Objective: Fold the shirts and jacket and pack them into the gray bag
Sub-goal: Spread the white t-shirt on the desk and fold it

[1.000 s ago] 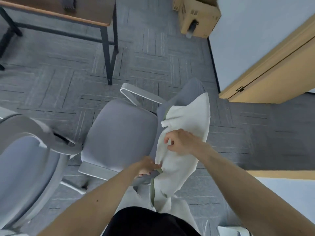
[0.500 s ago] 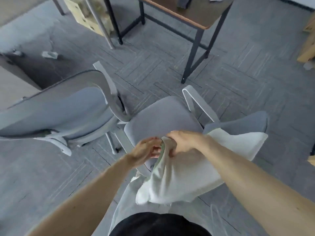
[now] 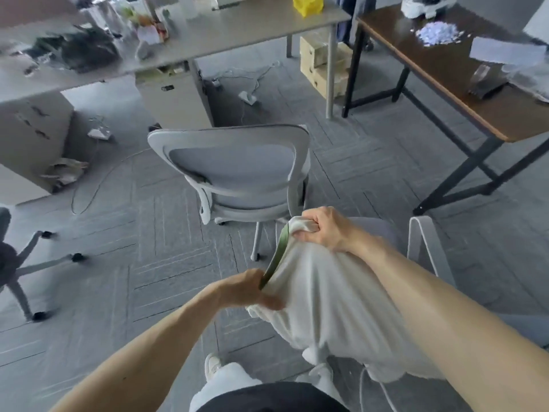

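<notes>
A white shirt (image 3: 323,298) with a green collar band hangs bunched between my two hands, in front of my body. My right hand (image 3: 323,230) is closed on the shirt's upper edge, higher and farther from me. My left hand (image 3: 249,292) grips the green-trimmed edge lower and closer to me. The cloth drapes down over my right forearm toward my legs. No gray bag shows in this view.
A light grey office chair (image 3: 237,171) stands straight ahead, its back toward me. A second chair's armrest (image 3: 424,251) is under my right arm. A brown table (image 3: 463,75) stands at the right, a cluttered grey desk (image 3: 208,40) at the back, cardboard boxes (image 3: 320,66) beneath.
My view has swung left across the room. The shirt has come off the chair back and both hands have moved apart along its collar edge, the right hand higher.
</notes>
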The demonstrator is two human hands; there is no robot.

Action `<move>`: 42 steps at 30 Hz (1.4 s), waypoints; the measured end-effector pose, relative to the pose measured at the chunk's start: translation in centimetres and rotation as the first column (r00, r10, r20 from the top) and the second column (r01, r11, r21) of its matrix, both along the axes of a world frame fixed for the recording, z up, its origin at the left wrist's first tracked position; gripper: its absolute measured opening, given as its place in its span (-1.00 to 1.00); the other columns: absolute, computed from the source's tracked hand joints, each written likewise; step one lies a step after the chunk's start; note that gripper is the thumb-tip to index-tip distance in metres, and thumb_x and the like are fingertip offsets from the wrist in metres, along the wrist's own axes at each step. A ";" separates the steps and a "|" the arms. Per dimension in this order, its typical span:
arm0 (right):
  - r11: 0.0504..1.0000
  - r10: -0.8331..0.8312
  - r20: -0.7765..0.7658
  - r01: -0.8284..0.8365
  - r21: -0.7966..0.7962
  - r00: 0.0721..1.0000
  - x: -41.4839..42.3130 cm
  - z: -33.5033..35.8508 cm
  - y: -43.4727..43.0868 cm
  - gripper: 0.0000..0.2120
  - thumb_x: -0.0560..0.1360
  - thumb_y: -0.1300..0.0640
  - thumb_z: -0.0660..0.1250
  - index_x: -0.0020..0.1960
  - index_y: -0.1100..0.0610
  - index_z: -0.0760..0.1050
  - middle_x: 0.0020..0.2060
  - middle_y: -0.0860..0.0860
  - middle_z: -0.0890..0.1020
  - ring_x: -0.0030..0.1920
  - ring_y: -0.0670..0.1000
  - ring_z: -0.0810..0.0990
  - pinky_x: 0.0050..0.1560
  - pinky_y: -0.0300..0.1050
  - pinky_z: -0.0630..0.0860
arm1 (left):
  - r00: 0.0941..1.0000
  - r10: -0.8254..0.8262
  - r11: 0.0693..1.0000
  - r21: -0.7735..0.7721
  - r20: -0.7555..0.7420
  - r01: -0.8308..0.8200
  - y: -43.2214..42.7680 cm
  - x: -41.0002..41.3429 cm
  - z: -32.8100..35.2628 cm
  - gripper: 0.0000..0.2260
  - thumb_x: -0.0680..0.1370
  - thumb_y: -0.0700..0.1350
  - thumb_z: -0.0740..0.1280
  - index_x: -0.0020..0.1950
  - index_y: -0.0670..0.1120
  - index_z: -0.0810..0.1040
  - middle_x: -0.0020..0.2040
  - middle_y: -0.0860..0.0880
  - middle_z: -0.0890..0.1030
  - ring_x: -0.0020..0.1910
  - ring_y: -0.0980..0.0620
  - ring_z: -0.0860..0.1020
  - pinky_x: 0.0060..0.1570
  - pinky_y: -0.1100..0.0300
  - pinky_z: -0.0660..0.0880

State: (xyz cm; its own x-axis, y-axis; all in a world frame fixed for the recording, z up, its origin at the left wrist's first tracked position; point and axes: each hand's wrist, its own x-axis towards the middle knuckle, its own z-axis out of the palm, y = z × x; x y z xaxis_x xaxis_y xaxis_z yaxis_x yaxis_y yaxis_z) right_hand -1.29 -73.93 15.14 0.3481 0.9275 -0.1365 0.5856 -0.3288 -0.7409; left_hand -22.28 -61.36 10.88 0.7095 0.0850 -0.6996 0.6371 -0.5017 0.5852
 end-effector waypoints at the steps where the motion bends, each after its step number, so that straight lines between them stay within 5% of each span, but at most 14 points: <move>1: 1.000 0.011 0.017 -0.011 0.029 1.000 -0.7 0.5 1.0 -0.53 0.46 -0.01 0.46 -0.37 0.06 0.19 -0.46 -0.12 0.31 -0.43 -0.10 0.31 -0.40 -0.24 0.23 | 1.000 0.009 0.999 0.031 -0.007 -0.009 0.8 -0.9 0.1 -0.61 0.39 0.15 0.56 0.08 0.00 0.56 -0.01 0.05 0.66 -0.03 0.01 0.62 -0.01 0.15 0.60; 3: 0.996 0.029 0.059 -0.033 0.082 0.998 -2.2 1.4 3.4 -0.52 0.46 0.01 0.47 -0.38 0.03 0.18 -0.48 -0.11 0.32 -0.45 -0.11 0.33 -0.41 -0.25 0.24 | 0.999 0.040 0.995 0.091 -0.023 -0.038 3.1 -2.6 0.7 -0.58 0.40 0.09 0.56 0.14 -0.06 0.57 0.01 0.03 0.65 0.00 -0.02 0.62 -0.13 0.25 0.54; 11: 0.976 -0.021 0.172 -0.017 0.218 0.985 -9.7 6.0 15.9 -0.52 0.48 -0.07 0.45 -0.38 0.00 0.20 -0.52 -0.09 0.31 -0.48 -0.12 0.32 -0.41 -0.23 0.27 | 0.918 0.381 0.880 0.261 0.111 -0.397 15.6 -14.0 7.0 -0.70 0.49 0.12 0.47 -0.25 -0.07 0.53 -0.33 0.03 0.49 -0.40 0.09 0.41 -0.47 0.31 0.28; 15: 0.970 0.007 0.207 -0.056 0.235 0.978 -15.7 8.1 22.9 -0.53 0.50 -0.07 0.43 -0.36 0.02 0.20 -0.49 -0.08 0.34 -0.45 -0.11 0.32 -0.39 -0.18 0.25 | 0.780 0.563 0.781 0.133 0.274 -0.610 20.6 -21.3 10.1 -0.89 0.46 0.02 0.52 -0.11 0.02 0.67 -0.21 0.05 0.68 -0.24 0.07 0.61 -0.24 0.28 0.54; 18: 0.968 0.030 0.219 -0.083 0.238 0.975 -20.0 8.7 27.8 -0.58 0.49 -0.09 0.42 -0.32 0.03 0.24 -0.44 -0.09 0.38 -0.38 0.01 0.36 -0.37 -0.23 0.28 | 0.552 0.738 0.644 -0.160 0.388 -0.748 23.8 -26.5 11.6 -0.83 0.45 -0.15 0.54 0.02 0.00 0.70 -0.10 -0.04 0.73 -0.11 -0.04 0.69 0.00 0.07 0.65; 20: 0.969 0.049 0.204 -0.096 0.229 0.978 -23.0 8.9 31.0 -0.68 0.50 -0.08 0.42 -0.21 0.07 0.37 -0.37 -0.08 0.44 -0.30 0.05 0.39 -0.30 -0.03 0.27 | 0.450 0.791 0.593 -0.339 0.414 -0.730 25.7 -29.7 12.4 -0.81 0.46 -0.18 0.54 0.06 -0.11 0.70 -0.07 -0.12 0.72 -0.12 -0.10 0.68 -0.06 0.03 0.65; 26: 0.931 0.047 0.109 -0.083 0.356 0.993 -31.5 9.8 40.8 -0.60 0.48 0.03 0.44 -0.34 0.08 0.25 -0.46 -0.04 0.38 -0.42 -0.04 0.34 -0.38 -0.25 0.29 | 0.150 0.912 0.358 -0.562 0.383 -0.746 31.2 -36.1 12.9 -0.85 0.44 -0.06 0.54 -0.10 -0.12 0.71 -0.14 -0.20 0.64 -0.22 -0.10 0.62 -0.18 0.09 0.59; 30: 0.929 0.105 0.024 -0.106 0.353 0.994 -35.5 9.2 46.3 -0.64 0.46 -0.04 0.45 -0.26 0.22 0.44 -0.36 0.12 0.58 -0.37 0.04 0.48 -0.32 -0.01 0.44 | 0.033 0.931 0.282 -0.661 0.363 -0.696 35.3 -37.6 12.8 -0.82 0.47 -0.08 0.49 -0.13 -0.19 0.62 -0.25 -0.16 0.60 -0.32 -0.05 0.59 -0.28 0.14 0.59; 35: 0.925 0.241 -0.021 -0.224 0.306 0.970 -37.5 8.2 52.9 -0.74 0.49 0.00 0.45 -0.28 0.09 0.48 -0.40 -0.12 0.54 -0.36 -0.12 0.47 -0.29 -0.14 0.40 | -0.048 0.943 0.240 -0.775 0.329 -0.585 40.7 -36.3 11.7 -0.71 0.51 -0.12 0.47 0.09 -0.33 0.61 -0.11 -0.21 0.64 -0.23 -0.05 0.63 -0.24 0.17 0.61; 42: 0.887 0.461 -0.438 -0.380 0.263 0.772 -39.3 7.7 64.8 -0.82 0.56 0.14 0.37 0.02 0.26 0.61 -0.17 0.03 0.66 -0.19 -0.09 0.58 -0.19 -0.17 0.48 | -0.260 0.911 0.125 -0.817 0.319 -0.563 51.4 -34.7 10.2 -0.77 0.52 -0.19 0.38 0.10 -0.30 0.62 -0.07 -0.23 0.67 -0.16 -0.08 0.67 -0.18 0.14 0.64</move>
State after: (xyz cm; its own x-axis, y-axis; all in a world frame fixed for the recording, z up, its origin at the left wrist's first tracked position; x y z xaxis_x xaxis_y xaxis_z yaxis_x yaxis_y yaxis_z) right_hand -40.59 -9.14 22.86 -0.1534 0.9878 -0.0262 0.1991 0.0049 -0.9800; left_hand -56.95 -9.94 21.09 0.3163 0.9316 -0.1791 -0.3424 0.2882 0.8943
